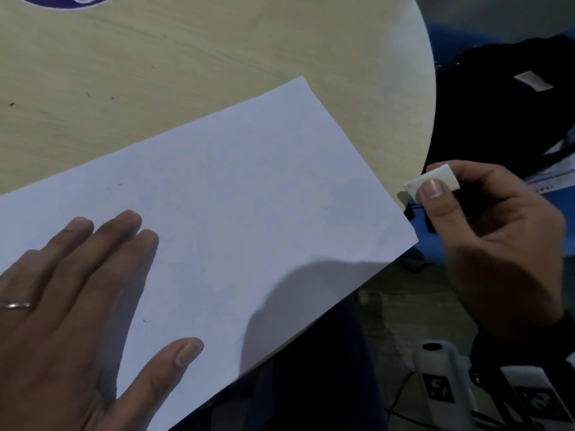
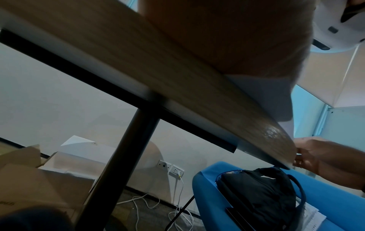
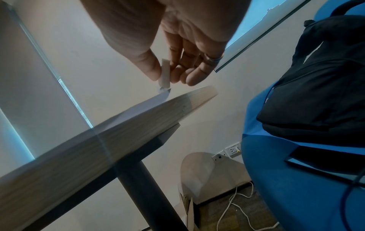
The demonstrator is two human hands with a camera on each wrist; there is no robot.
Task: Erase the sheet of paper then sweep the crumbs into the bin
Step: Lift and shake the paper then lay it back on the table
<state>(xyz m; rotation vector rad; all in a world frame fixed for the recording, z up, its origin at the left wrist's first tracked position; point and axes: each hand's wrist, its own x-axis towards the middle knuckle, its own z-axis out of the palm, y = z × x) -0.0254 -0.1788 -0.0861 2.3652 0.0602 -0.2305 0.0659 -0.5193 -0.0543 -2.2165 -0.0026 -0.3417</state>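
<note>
Half the left hand cropped

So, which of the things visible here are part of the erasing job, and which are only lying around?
Part of the job:
- sheet of paper, on the round table
- white eraser, pinched by the right hand
- left hand, pressing flat on the sheet

Only lying around:
- black backpack on the blue chair
- cardboard boxes
- white cables on the floor
</note>
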